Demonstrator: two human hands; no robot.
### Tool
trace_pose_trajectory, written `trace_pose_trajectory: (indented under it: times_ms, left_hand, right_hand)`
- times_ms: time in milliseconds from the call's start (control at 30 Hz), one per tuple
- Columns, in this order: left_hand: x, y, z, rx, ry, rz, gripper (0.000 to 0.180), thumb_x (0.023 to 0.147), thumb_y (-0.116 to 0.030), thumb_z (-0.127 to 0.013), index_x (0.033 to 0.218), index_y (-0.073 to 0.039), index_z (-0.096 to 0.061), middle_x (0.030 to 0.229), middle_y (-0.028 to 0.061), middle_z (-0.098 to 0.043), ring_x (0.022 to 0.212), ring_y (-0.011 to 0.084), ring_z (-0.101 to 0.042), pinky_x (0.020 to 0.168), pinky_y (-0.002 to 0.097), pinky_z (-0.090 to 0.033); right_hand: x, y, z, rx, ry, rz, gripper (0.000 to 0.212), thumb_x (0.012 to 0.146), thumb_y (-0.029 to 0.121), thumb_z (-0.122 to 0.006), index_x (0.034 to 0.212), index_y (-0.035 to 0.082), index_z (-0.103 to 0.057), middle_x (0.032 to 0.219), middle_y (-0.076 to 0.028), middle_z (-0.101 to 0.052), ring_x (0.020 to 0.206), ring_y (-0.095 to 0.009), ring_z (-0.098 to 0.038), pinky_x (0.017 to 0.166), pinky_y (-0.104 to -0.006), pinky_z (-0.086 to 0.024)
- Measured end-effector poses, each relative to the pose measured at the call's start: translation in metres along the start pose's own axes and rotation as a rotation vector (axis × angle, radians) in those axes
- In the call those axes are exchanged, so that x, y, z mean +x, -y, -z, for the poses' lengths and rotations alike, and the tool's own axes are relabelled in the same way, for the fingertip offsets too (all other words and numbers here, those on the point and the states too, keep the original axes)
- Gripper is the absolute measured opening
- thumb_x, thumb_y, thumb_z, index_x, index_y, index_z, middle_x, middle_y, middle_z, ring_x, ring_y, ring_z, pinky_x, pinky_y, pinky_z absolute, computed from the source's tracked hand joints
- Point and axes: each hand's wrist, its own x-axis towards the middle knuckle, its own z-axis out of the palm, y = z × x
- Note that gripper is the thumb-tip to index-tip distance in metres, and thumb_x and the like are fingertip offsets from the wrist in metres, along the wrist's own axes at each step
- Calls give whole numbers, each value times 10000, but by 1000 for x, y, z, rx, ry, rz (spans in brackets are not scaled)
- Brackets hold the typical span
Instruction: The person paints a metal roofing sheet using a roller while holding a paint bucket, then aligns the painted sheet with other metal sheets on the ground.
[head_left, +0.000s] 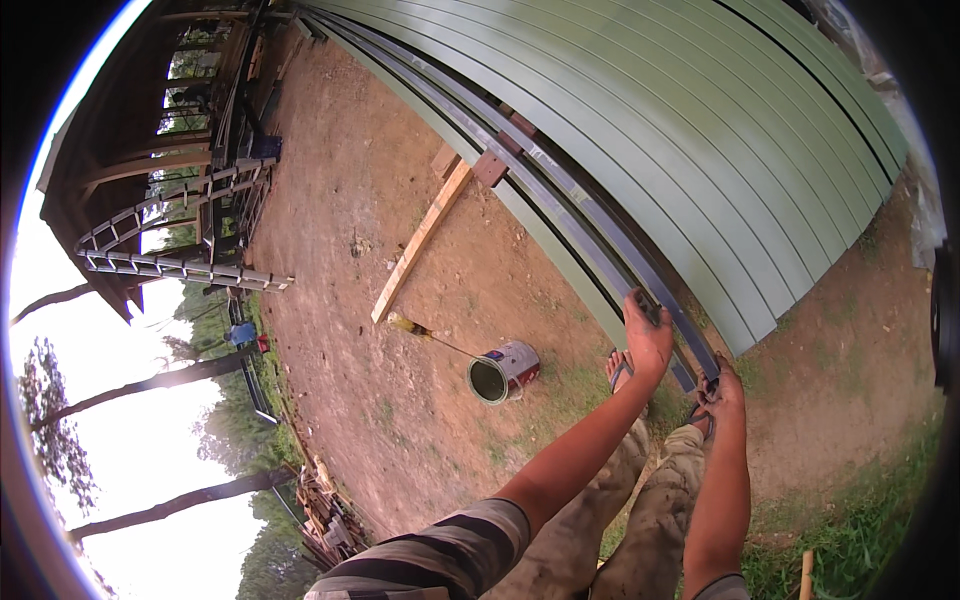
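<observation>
Two long grey metal bars (685, 325) run side by side from the far end toward me, beside a wide bed of green boards (690, 170). My right hand (724, 390) is closed around the near end of the bar on the right. My left hand (648, 335) rests at the left bar, a short way back from its end, its fingers and thumb curled around something dark; I cannot make out what that is. Dark smears mark both hands. A red-brown block (490, 168) sits against the bars farther along.
An open paint can (525, 362) stands left of my feet, with a yellow-headed tool (408, 325) on a thin rod beside it. A timber plank (425, 240) lies on the dirt, its far end near the bars. Ladders (170, 268), a wooden building and a scrap-wood pile (328, 515) are leftward.
</observation>
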Motion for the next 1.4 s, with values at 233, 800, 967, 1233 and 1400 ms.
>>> trace_pose_trajectory:
  times_ms: [233,800,967,1233,1400]
  left_hand:
    - [0,-6,-2,52,54,-3,543,898,-115,-690,1374,-20,-448,1286,230,-574,1160,391,-599,975,462,-498]
    - [-28,20,18,34,218,-52,439,925,-117,-677,1325,-62,-502,1207,148,-651,1046,277,-672,872,395,-539]
    - [-35,19,12,7,251,-82,417,916,-93,-673,1300,-44,-516,1141,148,-669,987,288,-687,831,412,-544]
    - [-49,17,23,17,296,-94,395,948,-78,-636,1323,-44,-517,1145,151,-657,969,251,-676,810,390,-546]
    - [-86,28,63,-45,382,-3,400,958,-91,-623,1338,-23,-517,1177,161,-644,1011,258,-659,836,366,-547]
  right_hand:
    - [7,-29,37,110,-8,457,597,951,534,-646,1391,141,-555,1252,-99,-600,1106,-226,-579,894,-434,-457]
    - [-43,-22,-6,77,114,608,740,916,411,-762,1486,60,-448,1411,-156,-552,1323,-257,-511,1127,-453,-385]
    - [-30,0,-4,206,29,537,679,936,524,-698,1401,57,-534,1383,-112,-594,1234,-215,-570,1023,-440,-440]
    - [-20,24,-25,201,-262,571,651,961,502,-676,1386,21,-570,1320,-136,-626,1223,-239,-571,994,-433,-447]
    - [19,35,1,54,-255,524,591,970,488,-664,1303,1,-635,1225,-122,-657,1026,-225,-631,911,-398,-469]
